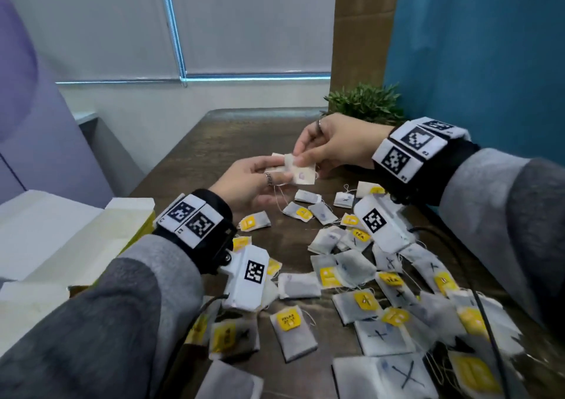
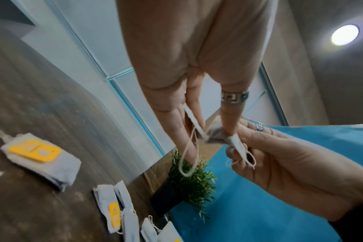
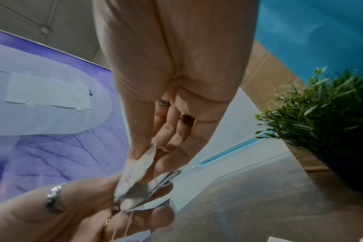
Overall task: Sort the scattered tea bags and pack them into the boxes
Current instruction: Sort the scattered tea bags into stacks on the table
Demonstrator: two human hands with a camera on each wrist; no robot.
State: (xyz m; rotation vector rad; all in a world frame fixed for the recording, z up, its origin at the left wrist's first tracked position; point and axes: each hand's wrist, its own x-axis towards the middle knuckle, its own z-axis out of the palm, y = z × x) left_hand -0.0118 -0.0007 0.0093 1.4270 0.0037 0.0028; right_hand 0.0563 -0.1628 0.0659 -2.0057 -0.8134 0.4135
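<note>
Above the far part of the wooden table (image 1: 195, 154) my two hands meet on a small bundle of tea bags (image 1: 301, 174). My left hand (image 1: 253, 181) grips the bundle from below, strings (image 2: 189, 157) dangling under it. My right hand (image 1: 324, 148) pinches a bag's upper corner with thumb and fingers. The same bundle of tea bags (image 3: 135, 176) shows between both hands in the right wrist view. Many loose tea bags (image 1: 354, 276), some with yellow tags, some marked with an X, lie scattered over the near table. An open white box (image 1: 61, 245) with a yellow side stands at the left.
A small potted plant (image 1: 367, 102) stands at the table's far right corner, close behind my right hand. A blue wall (image 1: 474, 47) borders the right side and a cardboard panel (image 1: 363, 25) rises behind the plant. Black cables (image 1: 486, 313) run across the bags at the right.
</note>
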